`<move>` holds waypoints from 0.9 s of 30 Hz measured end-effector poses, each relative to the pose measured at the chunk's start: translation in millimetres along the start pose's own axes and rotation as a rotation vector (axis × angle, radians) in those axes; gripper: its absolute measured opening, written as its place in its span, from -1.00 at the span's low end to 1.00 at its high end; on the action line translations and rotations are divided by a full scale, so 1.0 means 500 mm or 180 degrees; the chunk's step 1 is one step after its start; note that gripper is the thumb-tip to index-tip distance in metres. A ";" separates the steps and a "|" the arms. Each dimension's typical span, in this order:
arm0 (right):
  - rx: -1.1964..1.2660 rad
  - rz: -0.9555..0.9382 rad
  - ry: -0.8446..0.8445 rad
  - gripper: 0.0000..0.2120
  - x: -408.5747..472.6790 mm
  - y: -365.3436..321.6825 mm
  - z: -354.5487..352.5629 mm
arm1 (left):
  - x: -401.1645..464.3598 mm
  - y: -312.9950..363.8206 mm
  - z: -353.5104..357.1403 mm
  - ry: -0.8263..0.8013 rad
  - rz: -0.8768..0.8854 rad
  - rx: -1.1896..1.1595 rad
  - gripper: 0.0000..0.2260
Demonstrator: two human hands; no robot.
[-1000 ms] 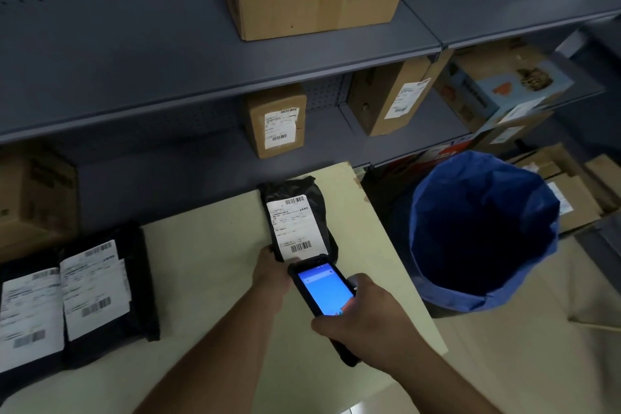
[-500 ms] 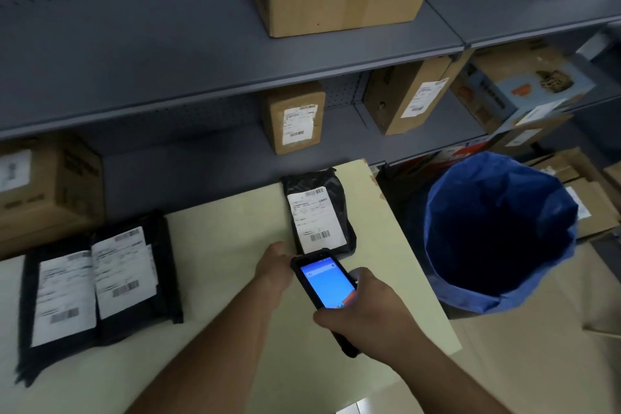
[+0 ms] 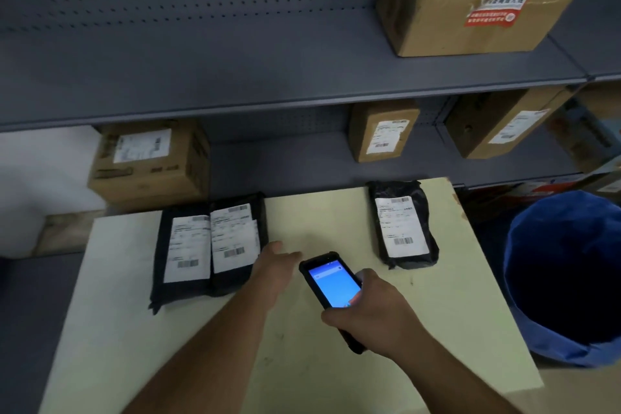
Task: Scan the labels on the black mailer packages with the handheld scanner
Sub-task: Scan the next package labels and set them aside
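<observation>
Head view. Risk: double or skipped read, since two black mailers [image 3: 210,245] lie overlapped at the desk's [image 3: 336,363] left, white labels side by side and barcodes near each other; a loose aim could catch the wrong code. Right hand [image 3: 376,312], grip closed around the handheld scanner [image 3: 331,286], blue screen lit, held between the piles. Left hand [image 3: 274,265], grip wide and empty, just beside the overlapped pair. Single black mailer [image 3: 403,225] lies apart at right, glossy, creased, label facing up.
</observation>
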State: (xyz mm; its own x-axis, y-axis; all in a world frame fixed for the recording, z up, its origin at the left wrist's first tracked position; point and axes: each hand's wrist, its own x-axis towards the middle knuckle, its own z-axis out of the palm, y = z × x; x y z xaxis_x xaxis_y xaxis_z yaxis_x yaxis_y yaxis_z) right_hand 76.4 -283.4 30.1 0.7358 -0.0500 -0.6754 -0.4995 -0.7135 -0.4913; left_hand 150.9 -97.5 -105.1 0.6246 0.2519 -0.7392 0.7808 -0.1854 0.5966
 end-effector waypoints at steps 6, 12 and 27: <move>-0.0281 -0.0136 -0.0126 -0.49 -0.017 -0.073 0.078 | -0.008 -0.034 -0.152 0.0544 0.0107 -0.0159 -0.46; -0.0400 -0.0216 -0.0244 -0.51 -0.023 -0.129 0.150 | -0.005 -0.095 -0.285 0.1161 0.0203 0.0132 -0.49; -0.0656 -0.0172 -0.0358 -0.49 -0.005 -0.200 0.239 | 0.104 -0.198 -0.372 0.1235 -0.0529 0.0269 -0.02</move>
State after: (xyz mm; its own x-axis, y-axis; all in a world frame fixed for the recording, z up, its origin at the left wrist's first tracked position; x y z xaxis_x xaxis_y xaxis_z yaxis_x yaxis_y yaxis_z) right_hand 69.8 -128.4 14.9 0.6975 0.0619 -0.7139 -0.3484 -0.8412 -0.4134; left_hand 103.5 110.8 -144.3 0.4517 0.6204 -0.6412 0.8788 -0.1853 0.4398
